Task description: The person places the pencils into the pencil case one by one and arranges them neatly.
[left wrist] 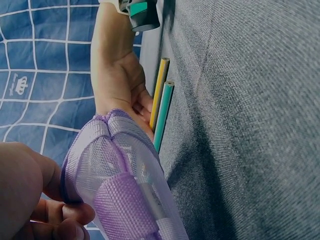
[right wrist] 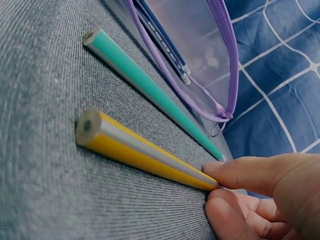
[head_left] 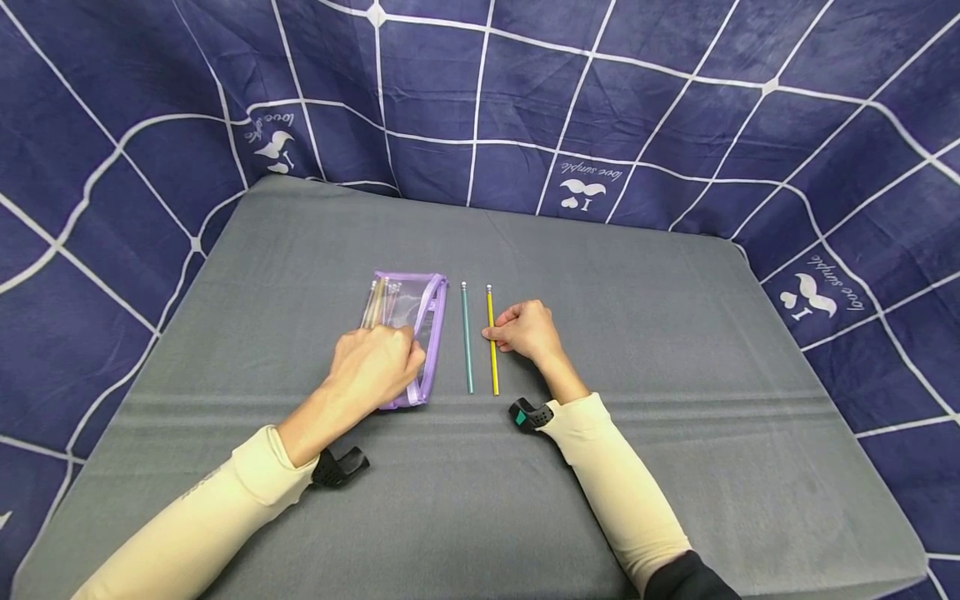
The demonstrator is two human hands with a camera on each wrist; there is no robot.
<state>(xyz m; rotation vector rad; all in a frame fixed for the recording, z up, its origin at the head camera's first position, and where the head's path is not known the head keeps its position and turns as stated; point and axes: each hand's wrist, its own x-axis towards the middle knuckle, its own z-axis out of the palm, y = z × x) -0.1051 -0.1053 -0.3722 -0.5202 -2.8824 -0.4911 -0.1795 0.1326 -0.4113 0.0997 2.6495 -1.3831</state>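
A clear pencil case (head_left: 429,358) with purple zip edging lies left of centre in the head view. My left hand (head_left: 378,362) grips its near side, thumb and curled fingers on the purple edge in the left wrist view. Several pencils (right wrist: 162,42) show through the clear plastic. To the right of the case lies a teal pencil (head_left: 468,342), with its blunt, unsharpened end towards me. Beside it, roughly parallel, is a yellow pencil (head_left: 494,367), also unsharpened. My right hand (head_left: 531,331) pinches the yellow pencil between thumb and index finger around its middle.
Grey fabric covers the work surface (head_left: 675,375). A blue curtain (head_left: 525,100) with white grid lines hangs along the back and both sides. Black wrist cameras (head_left: 341,468) sit at the cuffs of both cream sleeves (head_left: 622,492).
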